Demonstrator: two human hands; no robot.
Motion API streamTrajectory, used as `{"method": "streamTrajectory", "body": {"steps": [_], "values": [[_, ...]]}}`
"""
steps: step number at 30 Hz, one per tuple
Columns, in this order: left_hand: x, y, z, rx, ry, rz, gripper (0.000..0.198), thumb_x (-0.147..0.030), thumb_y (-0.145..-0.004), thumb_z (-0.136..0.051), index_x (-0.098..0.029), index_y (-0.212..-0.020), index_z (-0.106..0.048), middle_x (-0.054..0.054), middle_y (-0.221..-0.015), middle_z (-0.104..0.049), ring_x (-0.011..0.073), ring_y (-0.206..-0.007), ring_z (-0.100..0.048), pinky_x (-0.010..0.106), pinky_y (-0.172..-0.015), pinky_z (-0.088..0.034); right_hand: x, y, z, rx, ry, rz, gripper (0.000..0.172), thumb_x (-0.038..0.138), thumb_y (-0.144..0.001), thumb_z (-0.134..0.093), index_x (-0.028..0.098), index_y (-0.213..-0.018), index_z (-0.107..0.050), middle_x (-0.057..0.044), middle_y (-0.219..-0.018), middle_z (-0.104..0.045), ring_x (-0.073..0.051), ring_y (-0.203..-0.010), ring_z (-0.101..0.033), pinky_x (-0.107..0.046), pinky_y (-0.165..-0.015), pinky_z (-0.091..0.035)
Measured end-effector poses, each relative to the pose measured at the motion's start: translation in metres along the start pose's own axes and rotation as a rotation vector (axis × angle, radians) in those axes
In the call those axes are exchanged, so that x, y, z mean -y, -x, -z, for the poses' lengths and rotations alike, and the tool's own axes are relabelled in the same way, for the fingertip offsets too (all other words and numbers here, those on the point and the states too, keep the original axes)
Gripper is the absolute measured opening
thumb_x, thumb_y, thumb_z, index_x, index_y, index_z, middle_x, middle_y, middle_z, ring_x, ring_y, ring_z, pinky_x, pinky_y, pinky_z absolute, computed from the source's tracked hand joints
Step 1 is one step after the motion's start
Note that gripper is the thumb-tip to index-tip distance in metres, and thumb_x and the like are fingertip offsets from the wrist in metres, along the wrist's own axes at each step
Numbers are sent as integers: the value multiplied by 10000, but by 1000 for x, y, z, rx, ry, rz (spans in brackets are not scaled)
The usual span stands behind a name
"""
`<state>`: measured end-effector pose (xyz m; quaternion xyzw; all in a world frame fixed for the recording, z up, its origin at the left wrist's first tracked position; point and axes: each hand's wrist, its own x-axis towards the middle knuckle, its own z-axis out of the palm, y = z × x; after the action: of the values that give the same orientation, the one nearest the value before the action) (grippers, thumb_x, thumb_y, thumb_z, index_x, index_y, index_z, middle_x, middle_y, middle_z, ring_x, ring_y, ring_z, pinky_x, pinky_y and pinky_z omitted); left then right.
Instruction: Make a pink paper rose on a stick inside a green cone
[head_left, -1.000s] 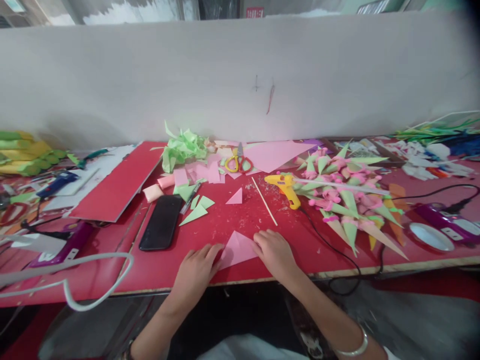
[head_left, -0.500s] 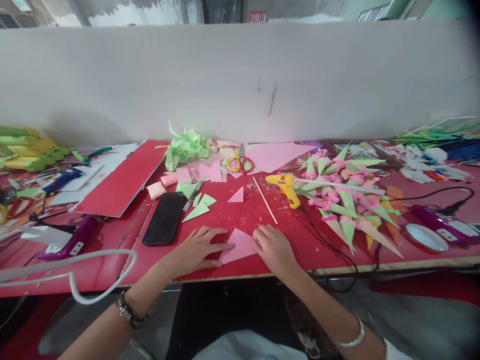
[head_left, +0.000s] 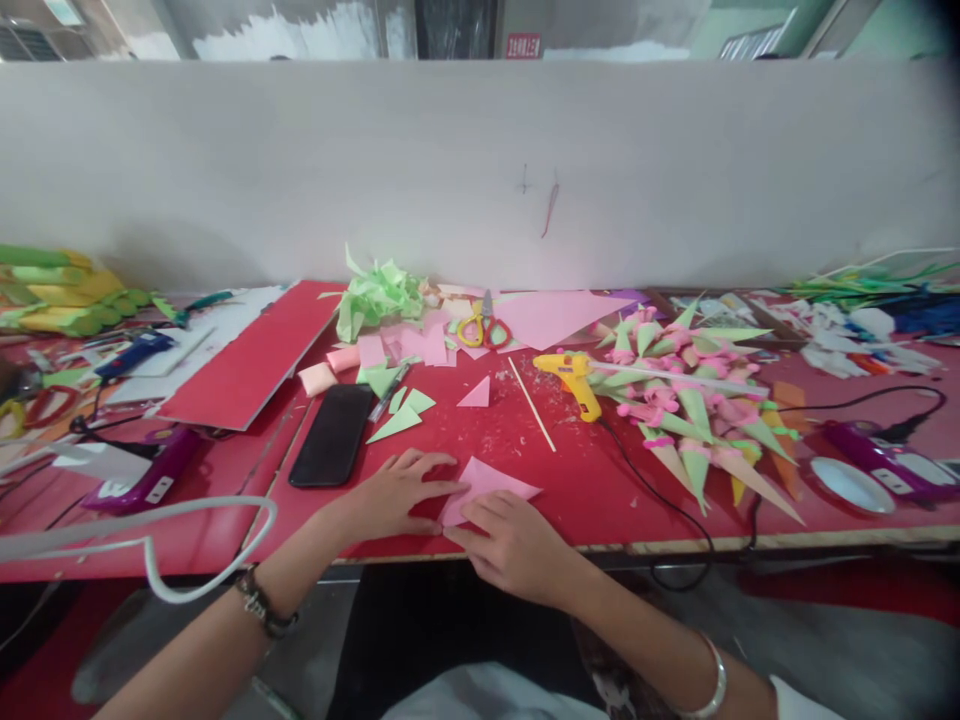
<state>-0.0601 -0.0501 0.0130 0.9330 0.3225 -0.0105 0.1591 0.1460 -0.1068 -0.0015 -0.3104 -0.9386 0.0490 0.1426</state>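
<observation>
A folded sheet of pink paper (head_left: 487, 479) lies on the red table near its front edge. My left hand (head_left: 390, 495) rests at the paper's left side, fingers spread, with fingertips touching that edge. Over the near part of the paper is my right hand (head_left: 517, 545), its bent fingers close together and its fingertips at the paper's lower left. Part of the sheet is hidden beneath this hand. Beyond the paper lie a small pink triangle (head_left: 475, 393) and a thin wooden stick (head_left: 531, 403).
A black phone (head_left: 331, 436) and green paper pieces (head_left: 397, 424) lie to the left. Rightward are a yellow glue gun (head_left: 574, 378) with a trailing cord, paper flowers (head_left: 686, 400) and a white dish (head_left: 851, 485). Scissors (head_left: 484, 330) lie at the back.
My right hand has moved left and nearer me, from the paper's right corner to its lower part. The left hand stays in place. The view has tilted slightly upward.
</observation>
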Motion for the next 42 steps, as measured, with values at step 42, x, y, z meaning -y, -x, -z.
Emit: {"method": "streamTrajectory", "body": {"steps": [42], "values": [[-57,8,-12,-84,-189,153,652,-413,-643,-633,-190,-1211,-402,112,-1227,-462,265,-1088,-431,374,-883,-367,-7,26,0,-72,7,-170,337,354,-764,-534,200,-1064,-543,-61,-1059,-573,-198,-991,-478,-323,-853,-387]]}}
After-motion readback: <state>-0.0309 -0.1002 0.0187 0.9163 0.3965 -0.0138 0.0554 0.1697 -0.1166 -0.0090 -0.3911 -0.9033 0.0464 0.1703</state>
